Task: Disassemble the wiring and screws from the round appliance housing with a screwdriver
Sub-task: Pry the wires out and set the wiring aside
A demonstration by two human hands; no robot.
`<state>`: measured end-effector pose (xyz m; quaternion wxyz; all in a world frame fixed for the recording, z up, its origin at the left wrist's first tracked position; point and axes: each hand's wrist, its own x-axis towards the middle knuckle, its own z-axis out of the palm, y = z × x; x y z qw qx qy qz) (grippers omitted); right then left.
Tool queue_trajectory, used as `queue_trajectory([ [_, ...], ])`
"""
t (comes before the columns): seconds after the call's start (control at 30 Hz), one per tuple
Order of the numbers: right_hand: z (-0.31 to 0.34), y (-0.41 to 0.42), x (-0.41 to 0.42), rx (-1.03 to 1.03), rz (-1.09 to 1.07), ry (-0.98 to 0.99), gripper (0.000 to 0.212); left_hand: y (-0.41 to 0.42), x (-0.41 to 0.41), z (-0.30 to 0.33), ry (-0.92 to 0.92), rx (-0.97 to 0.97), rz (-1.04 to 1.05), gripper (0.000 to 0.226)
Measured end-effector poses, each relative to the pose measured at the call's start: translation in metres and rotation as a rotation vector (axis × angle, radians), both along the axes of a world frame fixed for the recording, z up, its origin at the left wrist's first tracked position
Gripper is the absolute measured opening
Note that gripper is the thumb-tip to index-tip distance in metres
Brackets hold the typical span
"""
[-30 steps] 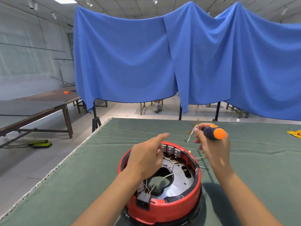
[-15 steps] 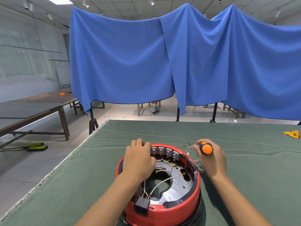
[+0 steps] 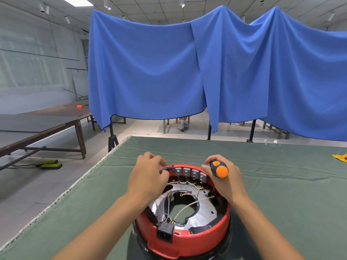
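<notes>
A round red appliance housing (image 3: 187, 243) stands open side up on the green table cloth, with a metal plate, white wires (image 3: 189, 204) and a black socket (image 3: 165, 231) inside. My left hand (image 3: 148, 177) curls over the housing's far left rim and grips it. My right hand (image 3: 225, 182) rests at the far right rim and holds a screwdriver (image 3: 218, 168) with a blue and orange handle; its shaft is hidden behind the hand. A row of grey terminals (image 3: 189, 173) sits between both hands.
The green-covered table (image 3: 281, 203) stretches right and far; its left edge (image 3: 78, 184) drops to the floor. A yellow object (image 3: 340, 157) lies at the far right. Blue drapes (image 3: 187, 72) hang behind, with a person's feet beneath. Brown tables stand at left.
My right hand came down from holding loose wires in the air to the housing's rim, wires no longer in it. My left hand dropped from pointing onto the far left rim.
</notes>
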<state>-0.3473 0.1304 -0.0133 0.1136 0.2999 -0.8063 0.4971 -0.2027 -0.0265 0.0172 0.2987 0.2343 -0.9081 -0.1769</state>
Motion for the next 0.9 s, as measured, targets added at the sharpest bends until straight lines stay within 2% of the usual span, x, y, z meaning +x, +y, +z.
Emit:
queue_trajectory([
  [0.07, 0.000, -0.001, 0.001, 0.038, -0.042, 0.017, 0.014, -0.001, 0.013, 0.002, -0.237, -0.082, 0.156, 0.034],
  [0.13, 0.002, 0.000, 0.001, 0.072, -0.086, 0.038, 0.011, 0.000, 0.022, 0.004, -0.433, -0.113, 0.267, 0.041],
  [0.2, 0.006, 0.002, 0.003, 0.103, -0.110, 0.046, 0.008, 0.000, 0.027, 0.003, -0.507, -0.072, 0.286, 0.038],
  [0.33, 0.016, 0.005, 0.008, 0.250, -0.168, 0.071, 0.023, -0.009, 0.027, -0.006, -0.465, -0.066, 0.205, 0.043],
  [0.4, 0.020, 0.008, 0.010, 0.250, -0.158, 0.055, 0.028, -0.019, 0.027, -0.010, -0.416, -0.062, 0.178, 0.049],
  [0.47, 0.022, 0.011, 0.012, 0.172, -0.130, 0.013, 0.026, -0.028, 0.023, -0.011, -0.394, -0.069, 0.129, 0.046],
  [0.57, 0.026, 0.013, 0.015, -0.057, -0.039, -0.056, 0.014, -0.038, 0.014, -0.008, -0.383, -0.149, 0.036, 0.035],
  [0.67, 0.029, 0.014, 0.016, -0.218, 0.022, -0.119, 0.008, -0.046, 0.002, -0.002, -0.372, -0.152, -0.081, 0.037],
  [0.8, 0.028, 0.015, 0.014, -0.259, 0.061, -0.175, 0.007, -0.044, -0.015, 0.005, -0.342, -0.072, -0.197, 0.052],
  [0.9, 0.025, 0.011, 0.012, -0.269, 0.060, -0.217, 0.013, -0.028, -0.029, 0.005, -0.319, -0.082, -0.271, 0.054],
])
